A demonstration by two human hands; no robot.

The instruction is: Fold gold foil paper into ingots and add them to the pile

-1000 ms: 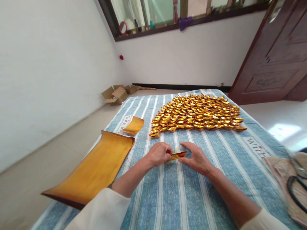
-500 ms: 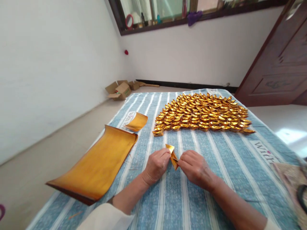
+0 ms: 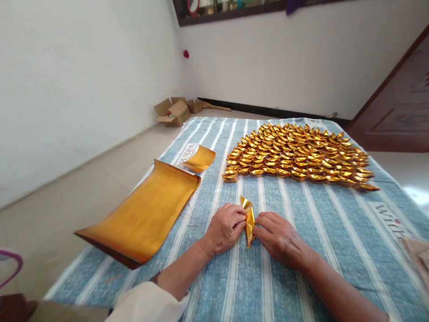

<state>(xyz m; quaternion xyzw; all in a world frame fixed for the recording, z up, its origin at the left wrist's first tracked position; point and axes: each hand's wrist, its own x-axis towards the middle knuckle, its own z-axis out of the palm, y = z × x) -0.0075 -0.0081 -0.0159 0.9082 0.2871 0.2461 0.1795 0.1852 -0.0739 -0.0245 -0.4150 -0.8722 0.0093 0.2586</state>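
Between my two hands is a folded gold foil paper ingot (image 3: 248, 221), long and narrow with pointed ends, one end away from me. My left hand (image 3: 227, 227) pinches its left side with bent fingers. From the right, the fingers of my right hand (image 3: 276, 237) press on its other side, closed against the paper. Beyond them stand many finished gold paper ingots (image 3: 298, 156) in packed rows. A stack of gold foil sheets (image 3: 140, 212) lies to the left, its edges curling, and a smaller gold sheet (image 3: 200, 158) lies just behind it.
A blue and white striped cloth (image 3: 208, 277) covers the table. Open cardboard boxes (image 3: 174, 112) stand on the floor by the far left corner. A brown door (image 3: 398, 103) is at the right. Part of a purple hoop (image 3: 15, 266) shows at the left edge.
The ingot has turned more upright in view and its folded sides now look wider. My fingers have shifted from its tips to its sides. The camera view has tilted down slightly.
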